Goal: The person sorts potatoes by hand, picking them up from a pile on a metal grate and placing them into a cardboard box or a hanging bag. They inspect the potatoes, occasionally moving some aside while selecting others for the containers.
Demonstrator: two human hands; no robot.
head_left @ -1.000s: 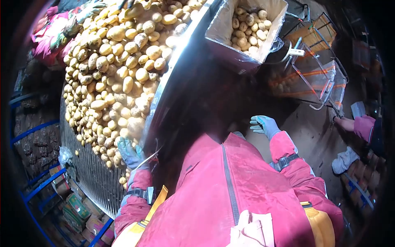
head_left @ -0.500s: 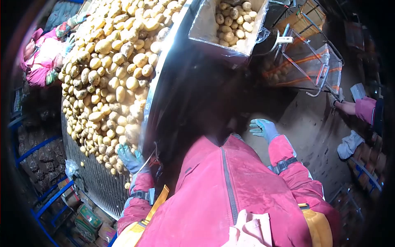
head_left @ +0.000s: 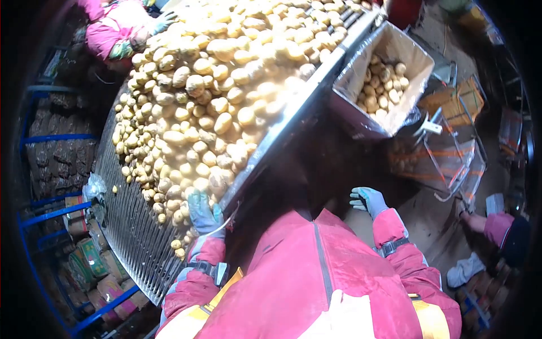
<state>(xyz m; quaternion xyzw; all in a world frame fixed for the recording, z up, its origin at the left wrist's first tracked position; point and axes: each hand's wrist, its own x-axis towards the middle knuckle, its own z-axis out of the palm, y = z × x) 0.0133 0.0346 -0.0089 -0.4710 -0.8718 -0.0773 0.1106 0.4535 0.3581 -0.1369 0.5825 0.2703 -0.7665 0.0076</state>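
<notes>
Potatoes lie in a broad heap on a slatted sorting table. At the heap's near end, beside the metal rim, my left hand in a grey-green glove touches the potatoes with its fingers stretched out, gripping none. My right hand, gloved alike, hangs in the air right of my body. Its fingers are apart and hold nothing. A plastic-lined box with potatoes inside stands against the table's right side, ahead of my right hand.
Across the table at upper left, a person in pink reaches to the potatoes. Wire-framed mesh bags stand at right, near another person's arm. Blue racks line the left, with packed sacks below.
My view has turned, so the table, box and bags appear farther right and lower. My left hand reaches slightly farther onto the potatoes. The right hand stays raised and empty.
</notes>
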